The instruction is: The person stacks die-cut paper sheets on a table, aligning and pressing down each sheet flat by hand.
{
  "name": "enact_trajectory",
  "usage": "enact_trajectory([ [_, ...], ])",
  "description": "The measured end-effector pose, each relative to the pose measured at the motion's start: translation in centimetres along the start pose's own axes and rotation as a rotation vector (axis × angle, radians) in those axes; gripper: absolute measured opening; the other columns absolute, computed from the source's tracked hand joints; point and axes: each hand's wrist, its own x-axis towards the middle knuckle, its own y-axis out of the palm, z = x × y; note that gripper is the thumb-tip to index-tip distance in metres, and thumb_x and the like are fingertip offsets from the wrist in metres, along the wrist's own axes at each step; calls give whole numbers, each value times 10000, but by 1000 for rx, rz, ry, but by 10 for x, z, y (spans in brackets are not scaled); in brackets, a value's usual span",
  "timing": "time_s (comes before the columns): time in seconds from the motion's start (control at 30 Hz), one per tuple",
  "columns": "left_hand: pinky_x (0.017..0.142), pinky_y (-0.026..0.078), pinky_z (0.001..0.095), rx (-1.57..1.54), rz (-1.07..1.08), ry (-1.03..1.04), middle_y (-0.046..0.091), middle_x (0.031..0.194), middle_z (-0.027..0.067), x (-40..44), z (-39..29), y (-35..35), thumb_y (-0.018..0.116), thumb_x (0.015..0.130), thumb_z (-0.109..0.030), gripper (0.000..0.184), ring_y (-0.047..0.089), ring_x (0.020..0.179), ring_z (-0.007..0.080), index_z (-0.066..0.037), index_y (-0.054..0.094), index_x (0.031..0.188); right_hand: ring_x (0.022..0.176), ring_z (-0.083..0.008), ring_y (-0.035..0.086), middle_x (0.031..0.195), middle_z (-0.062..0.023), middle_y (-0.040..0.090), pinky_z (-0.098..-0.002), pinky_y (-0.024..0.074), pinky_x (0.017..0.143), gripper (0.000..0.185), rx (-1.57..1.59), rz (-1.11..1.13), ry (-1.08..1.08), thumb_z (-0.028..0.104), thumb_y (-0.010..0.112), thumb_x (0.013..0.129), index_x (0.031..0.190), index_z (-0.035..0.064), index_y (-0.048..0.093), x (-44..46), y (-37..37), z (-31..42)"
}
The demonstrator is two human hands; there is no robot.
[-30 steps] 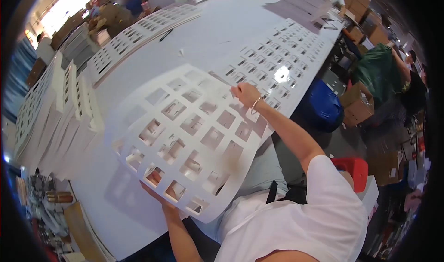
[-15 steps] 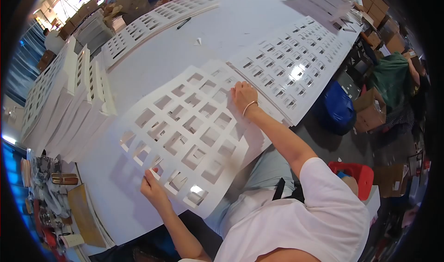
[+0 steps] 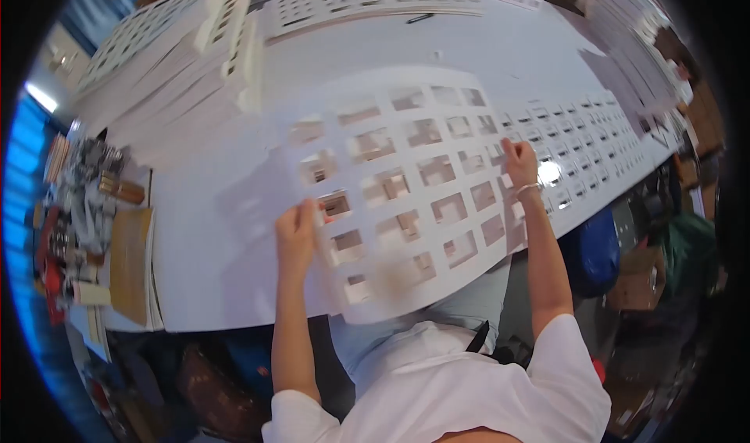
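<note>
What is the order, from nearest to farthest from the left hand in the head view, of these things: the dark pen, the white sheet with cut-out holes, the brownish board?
1. White sheet: held at its left edge by the left hand.
2. Brownish board: to the hand's left.
3. Dark pen: toward the table's far side.

No legible text, label, brand, number or sign anywhere in my head view; edges of the scene too blurred to read.
</note>
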Motion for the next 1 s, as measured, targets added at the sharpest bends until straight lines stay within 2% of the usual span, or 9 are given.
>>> enact_trajectory([
  [0.13,591,428,420,514,-100,-18,609,639,180,22,58,22,569,971,-370,476,564,575,316,44,615,740,760,-373,672,815,-177,696,-464,508,692,471,-406,25,11,518,588,923,911,47,609,-6,20,-29],
  [0.23,579,407,461,444,-185,20,576,643,212,14,45,25,579,962,-373,496,515,586,399,50,555,703,791,-386,676,819,-175,702,-501,510,719,457,-555,39,67,526,551,939,995,74,588,-19,26,-5],
  [0.33,563,400,458,428,-198,12,583,641,211,15,50,25,585,959,-376,486,534,582,387,51,575,725,907,-369,663,941,-185,695,-492,506,771,421,-626,141,84,474,596,925,1052,72,583,-12,26,-4],
  [0.5,527,359,400,297,-234,11,489,564,145,18,62,27,630,944,-357,496,388,549,233,72,553,708,1105,-364,560,1220,-181,582,-462,456,928,431,-467,-172,-611,205,722,853,1212,31,559,-49,18,52],
  [0.6,507,334,363,285,-214,-32,438,533,90,18,58,25,652,938,-341,506,337,557,140,79,533,682,1185,-368,532,1273,-159,571,-472,423,1010,479,-76,172,-810,123,730,804,1243,38,558,-129,17,139],
  [0.7,496,319,349,286,-188,-59,424,526,63,20,54,24,659,937,-335,505,336,558,118,71,536,662,1385,-304,403,1453,-118,473,-532,292,1145,664,40,647,-1169,304,754,777,1368,107,525,-222,35,168],
  [0.83,497,331,357,284,-196,-63,447,495,63,19,52,24,662,934,-327,495,371,508,144,54,547,640,1428,-282,350,1507,-93,424,-544,258,1164,701,-8,750,-1233,347,727,790,1408,115,492,-267,72,159],
  [0.93,571,428,417,511,-149,-85,627,728,172,15,41,25,630,947,-313,373,550,609,268,27,602,797,1436,-273,344,1513,-82,421,-545,244,1173,715,-10,772,-1210,352,714,799,1425,109,467,-270,86,145],
  [1.0,714,474,429,666,-308,174,625,996,199,12,34,28,615,950,-317,337,587,859,314,17,599,995,1439,-268,341,1516,-82,419,-546,241,1175,704,19,781,-1184,346,707,805,1422,105,468,-271,90,143],
])
